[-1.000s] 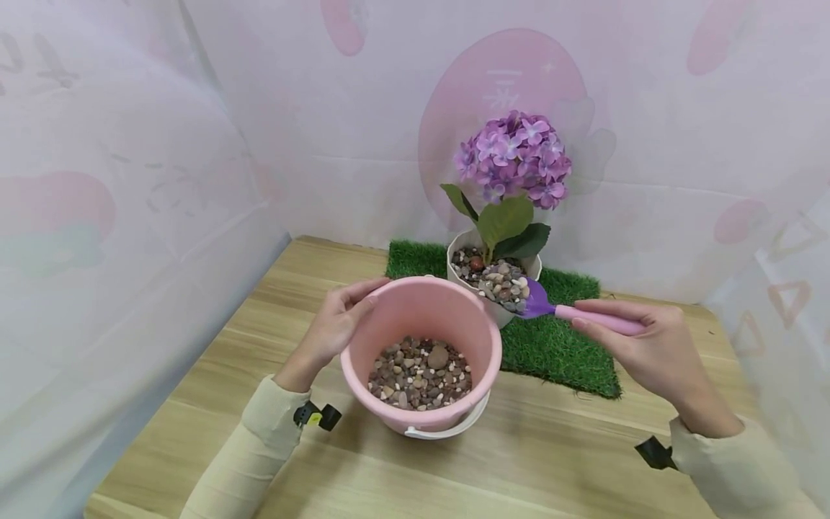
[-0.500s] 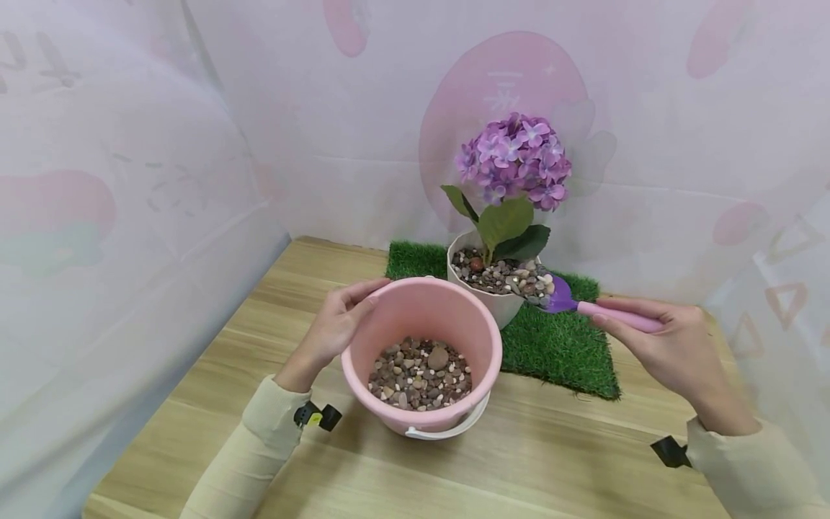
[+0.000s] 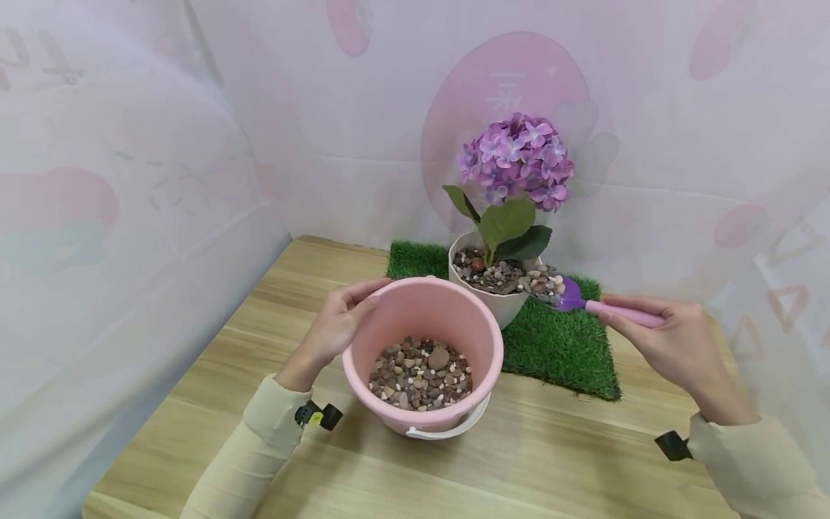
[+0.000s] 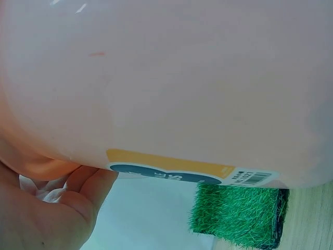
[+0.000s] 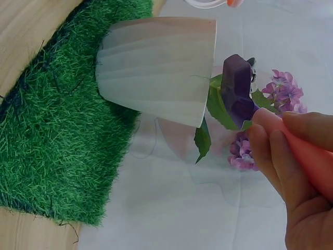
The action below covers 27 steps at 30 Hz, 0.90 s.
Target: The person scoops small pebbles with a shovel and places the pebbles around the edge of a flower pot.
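My left hand (image 3: 331,328) holds the rim of a pink bucket (image 3: 421,306), its thumb at the edge and fingers along the outside. Pebbles (image 3: 418,378) cover the bucket's bottom. In my right hand (image 3: 677,349) is a small trowel (image 3: 625,315) with a pink handle and purple blade, pinched by the handle. The blade carries a heap of mixed pebbles (image 3: 543,283) at the right rim of a white flowerpot (image 3: 501,306). A purple hydrangea (image 3: 515,160) stands upright in that pot, among pebbles. In the right wrist view the blade (image 5: 237,88) appears just beyond the pot's rim.
Under the pot lies a green artificial grass mat (image 3: 564,353) on the wooden table (image 3: 551,461). The bucket's white handle (image 3: 450,431) hangs down at its front. Printed cloth (image 3: 363,144) encloses the back and sides.
My right hand has drawn the loaded trowel to the right, from over the pot's front to its right rim. The left hand and the bucket stay in place.
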Each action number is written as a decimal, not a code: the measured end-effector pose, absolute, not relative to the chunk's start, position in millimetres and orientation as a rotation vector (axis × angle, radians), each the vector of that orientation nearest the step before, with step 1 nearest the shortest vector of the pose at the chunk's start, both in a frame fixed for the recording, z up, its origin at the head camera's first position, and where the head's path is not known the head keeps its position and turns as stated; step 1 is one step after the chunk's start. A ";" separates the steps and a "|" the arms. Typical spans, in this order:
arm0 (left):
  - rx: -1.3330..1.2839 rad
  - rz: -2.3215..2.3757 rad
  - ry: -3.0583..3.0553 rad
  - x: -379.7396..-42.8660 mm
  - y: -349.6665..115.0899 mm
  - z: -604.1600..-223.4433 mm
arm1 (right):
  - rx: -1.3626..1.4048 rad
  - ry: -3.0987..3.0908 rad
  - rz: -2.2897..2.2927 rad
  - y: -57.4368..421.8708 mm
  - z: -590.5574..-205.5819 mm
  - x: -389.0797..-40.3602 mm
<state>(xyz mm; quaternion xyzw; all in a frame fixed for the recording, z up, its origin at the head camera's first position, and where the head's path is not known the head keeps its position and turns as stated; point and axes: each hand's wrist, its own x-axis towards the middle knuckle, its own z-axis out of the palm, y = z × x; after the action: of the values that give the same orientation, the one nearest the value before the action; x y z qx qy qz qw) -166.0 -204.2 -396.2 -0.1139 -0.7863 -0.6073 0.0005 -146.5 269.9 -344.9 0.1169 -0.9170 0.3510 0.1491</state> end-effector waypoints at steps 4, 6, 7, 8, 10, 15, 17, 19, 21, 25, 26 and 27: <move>-0.361 -1.902 -2.472 -165.8 -203.9 -396.8 | 0.321 -2.675 0.984 271.9 -346.0 -149.9; -0.363 -1.898 -2.473 -165.9 -204.0 -396.9 | 0.327 -2.681 0.976 272.4 -346.4 -152.1; -0.366 -1.898 -2.471 -166.0 -204.0 -396.9 | 0.334 -2.680 0.968 272.6 -346.5 -153.3; -0.368 -1.899 -2.469 -166.1 -204.1 -396.8 | 0.349 -2.677 0.961 272.9 -346.4 -154.6; -0.373 -1.896 -2.468 -166.2 -204.2 -396.7 | 0.358 -2.685 0.964 273.1 -345.4 -157.0; -0.378 -1.899 -2.470 -166.0 -203.8 -395.6 | 0.351 -2.775 0.968 274.8 -336.7 -163.4; -0.377 -1.900 -2.469 -165.8 -203.4 -395.0 | 0.393 -2.781 0.959 275.3 -332.9 -166.9; -0.378 -1.903 -2.465 -165.8 -203.4 -395.0 | 0.439 -2.775 0.955 275.3 -329.2 -170.6; -0.381 -1.904 -2.463 -166.2 -203.4 -395.0 | 0.472 -2.778 0.949 275.6 -324.9 -173.4; -0.387 -1.894 -2.460 -166.8 -203.7 -396.1 | 0.466 -2.827 0.934 273.6 -315.6 -176.3; -0.387 -1.888 -2.461 -166.9 -203.8 -396.3 | 0.459 -2.838 0.936 272.8 -313.8 -176.6; -0.385 -1.882 -2.463 -166.9 -203.7 -396.4 | 0.448 -2.850 0.939 272.0 -312.1 -176.7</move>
<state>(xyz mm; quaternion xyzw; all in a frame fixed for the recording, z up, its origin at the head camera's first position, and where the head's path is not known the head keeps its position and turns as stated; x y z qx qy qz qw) -166.9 -203.7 -396.4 -0.1234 -0.7885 -0.6025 0.0091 -176.7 272.0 -312.1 0.1474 -0.9380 0.3092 0.0535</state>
